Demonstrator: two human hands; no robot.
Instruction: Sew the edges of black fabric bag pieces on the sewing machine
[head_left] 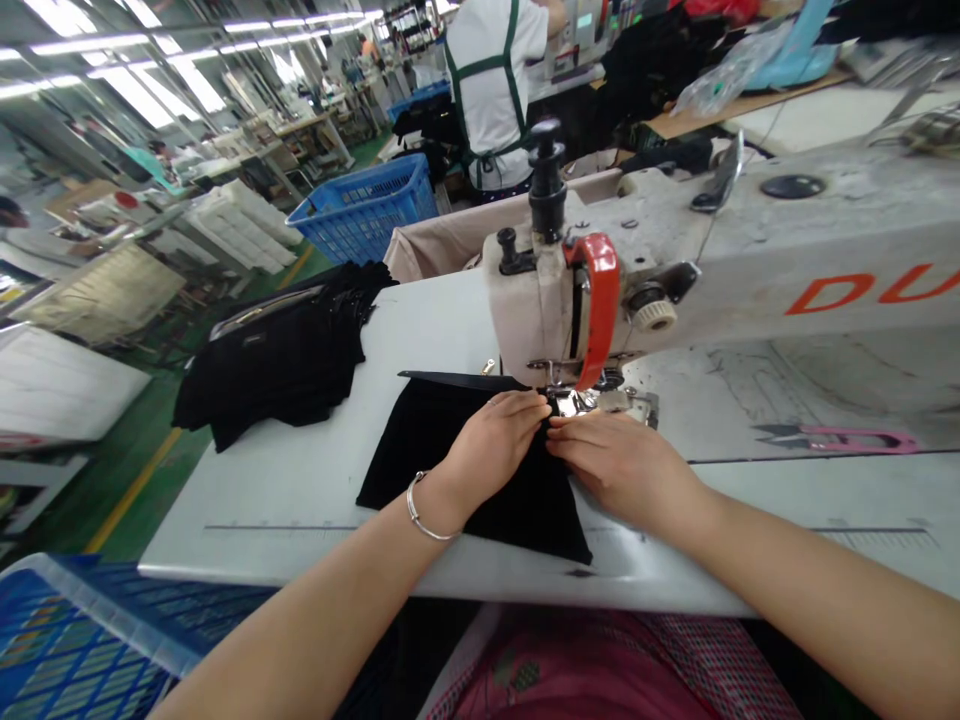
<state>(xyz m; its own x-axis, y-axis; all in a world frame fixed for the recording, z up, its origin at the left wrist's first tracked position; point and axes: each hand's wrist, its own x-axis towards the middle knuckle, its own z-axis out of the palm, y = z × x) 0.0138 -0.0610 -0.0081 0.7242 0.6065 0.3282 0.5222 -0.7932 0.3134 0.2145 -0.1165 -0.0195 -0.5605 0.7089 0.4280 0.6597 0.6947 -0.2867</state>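
A piece of black fabric [427,440] lies flat on the white sewing table [300,490], its far edge under the presser foot [574,400] of a beige sewing machine [540,300]. My left hand [499,440], with a silver bangle at the wrist, rests on the fabric with fingers curled and pressed down at the foot. My right hand [619,460] lies beside it, fingertips pinching the fabric edge right in front of the needle. The two hands' fingertips almost touch.
A stack of black fabric pieces [277,355] sits at the table's far left. Pink thread snips [840,437] lie to the right of the machine. Blue crates stand at near left [67,650] and behind the table [367,210]. A person in a white shirt [491,90] stands beyond.
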